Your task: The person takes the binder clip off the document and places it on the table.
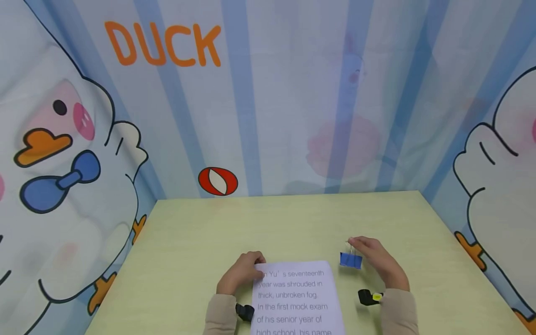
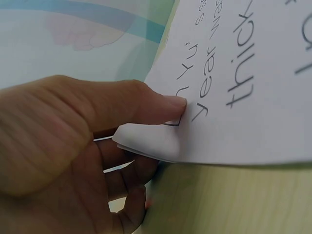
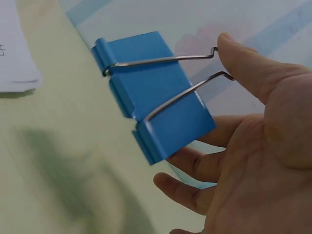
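A stack of printed paper sheets [image 1: 293,298] lies at the front middle of the table. My left hand [image 1: 243,272] pinches its top left corner, the thumb on the printed face and the fingers beneath, as the left wrist view shows with the paper [image 2: 263,122] slightly lifted at that corner. To the right of the sheets, my right hand [image 1: 378,260] holds a blue binder clip [image 1: 351,260] by its wire handles. In the right wrist view the binder clip [image 3: 156,97] hangs from the thumb and fingers, its jaw edge facing the paper side.
The pale yellow table [image 1: 201,232] reaches back to a curtain [image 1: 284,93] with blue stripes and duck pictures. Similar printed cloth stands at the left and right sides. Dark wrist cameras sit at both cuffs, one beside the paper's left edge.
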`<state>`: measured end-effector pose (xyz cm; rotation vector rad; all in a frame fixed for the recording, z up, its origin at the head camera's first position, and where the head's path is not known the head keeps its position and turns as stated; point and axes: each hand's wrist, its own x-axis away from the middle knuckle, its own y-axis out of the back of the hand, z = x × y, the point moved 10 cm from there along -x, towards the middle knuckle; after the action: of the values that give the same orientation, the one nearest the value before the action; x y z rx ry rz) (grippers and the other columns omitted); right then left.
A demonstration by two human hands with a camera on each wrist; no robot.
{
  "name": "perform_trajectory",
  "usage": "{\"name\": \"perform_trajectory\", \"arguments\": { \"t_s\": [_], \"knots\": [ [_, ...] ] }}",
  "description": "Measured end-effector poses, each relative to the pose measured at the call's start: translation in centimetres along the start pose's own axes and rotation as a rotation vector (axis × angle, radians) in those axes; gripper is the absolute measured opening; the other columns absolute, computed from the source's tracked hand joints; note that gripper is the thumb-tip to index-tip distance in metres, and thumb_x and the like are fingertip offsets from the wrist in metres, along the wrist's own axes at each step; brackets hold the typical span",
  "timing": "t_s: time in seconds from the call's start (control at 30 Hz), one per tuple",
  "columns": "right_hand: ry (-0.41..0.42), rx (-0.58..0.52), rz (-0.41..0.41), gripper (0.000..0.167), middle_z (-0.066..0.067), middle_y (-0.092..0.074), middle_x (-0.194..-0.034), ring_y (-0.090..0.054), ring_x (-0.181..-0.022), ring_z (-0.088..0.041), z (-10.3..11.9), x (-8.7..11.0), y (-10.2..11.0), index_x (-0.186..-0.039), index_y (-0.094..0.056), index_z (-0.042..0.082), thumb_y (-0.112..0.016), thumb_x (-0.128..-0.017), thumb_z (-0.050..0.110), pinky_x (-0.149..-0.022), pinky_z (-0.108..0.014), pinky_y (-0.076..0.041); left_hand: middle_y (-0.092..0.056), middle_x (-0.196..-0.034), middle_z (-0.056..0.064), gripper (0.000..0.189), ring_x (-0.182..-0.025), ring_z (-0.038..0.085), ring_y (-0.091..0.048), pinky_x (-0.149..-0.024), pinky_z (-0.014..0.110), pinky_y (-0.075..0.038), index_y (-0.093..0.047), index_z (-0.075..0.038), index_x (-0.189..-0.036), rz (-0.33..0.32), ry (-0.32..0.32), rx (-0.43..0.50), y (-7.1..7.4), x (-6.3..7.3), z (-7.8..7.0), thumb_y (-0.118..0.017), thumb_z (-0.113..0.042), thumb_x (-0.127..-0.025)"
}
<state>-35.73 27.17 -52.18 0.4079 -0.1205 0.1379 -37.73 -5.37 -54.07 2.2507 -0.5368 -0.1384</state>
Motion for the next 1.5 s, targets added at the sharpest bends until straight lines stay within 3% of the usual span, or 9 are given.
{"name": "perform_trajectory", "arguments": {
  "t_s": [0.27,0.7,0.97,1.2,1.5],
  "knots": [
    [-0.053,-0.005,0.035,0.063,-0.030,-0.041,-0.150,-0.026,-0.144,-0.050,-1.9,0.4,0.3,-0.139,-0.051,-0.010,-0.051,-0.105,0.043,-0.114,-0.064,-0.017,-0.059,-0.086,0.003,0.019,-0.079,0.020,-0.052,-0.073,0.037,-0.045,-0.061,-0.006,-0.091,0.002,-0.002,0.000,-0.3,0.0,0.1,-0.073,0.005,-0.081],
    [-0.020,0.007,0.059,0.059,-0.031,-0.041,-0.149,-0.027,-0.143,-0.052,-3.1,-0.2,0.4,-0.139,-0.051,-0.010,-0.051,-0.106,0.039,-0.113,-0.064,-0.021,-0.060,-0.088,0.003,0.018,-0.080,0.021,-0.053,-0.074,0.038,-0.045,-0.062,-0.005,-0.092,-0.004,-0.002,0.016,0.1,0.0,-0.2,-0.072,0.005,-0.081],
    [-0.052,0.030,0.087,0.067,-0.032,-0.022,-0.158,-0.012,-0.146,-0.053,-4.0,-0.6,0.0,-0.148,-0.037,-0.012,-0.050,-0.105,0.039,-0.113,-0.066,-0.017,-0.060,-0.089,0.003,0.019,-0.082,0.021,-0.053,-0.075,0.039,-0.045,-0.062,-0.006,-0.094,0.007,0.025,0.004,-0.1,-0.1,0.0,-0.073,0.004,-0.082],
    [-0.068,0.043,0.105,0.064,-0.027,-0.007,-0.164,0.020,-0.146,-0.049,-4.6,-0.4,-0.2,-0.141,-0.050,-0.006,-0.054,-0.103,0.045,-0.109,-0.070,0.009,-0.060,-0.090,0.005,0.019,-0.082,0.023,-0.053,-0.076,0.041,-0.046,-0.062,-0.006,-0.094,0.007,0.055,0.012,-0.5,0.1,0.4,-0.074,0.004,-0.083],
    [-0.046,0.061,0.085,0.059,-0.027,-0.007,-0.164,0.020,-0.147,-0.048,-4.5,-0.4,0.0,-0.135,-0.056,-0.007,-0.056,-0.102,0.042,-0.109,-0.071,0.009,-0.060,-0.089,0.004,0.018,-0.081,0.022,-0.053,-0.074,0.040,-0.046,-0.062,-0.006,-0.094,0.003,0.030,0.011,-0.2,0.1,0.0,-0.072,0.005,-0.082]
  ]
}}
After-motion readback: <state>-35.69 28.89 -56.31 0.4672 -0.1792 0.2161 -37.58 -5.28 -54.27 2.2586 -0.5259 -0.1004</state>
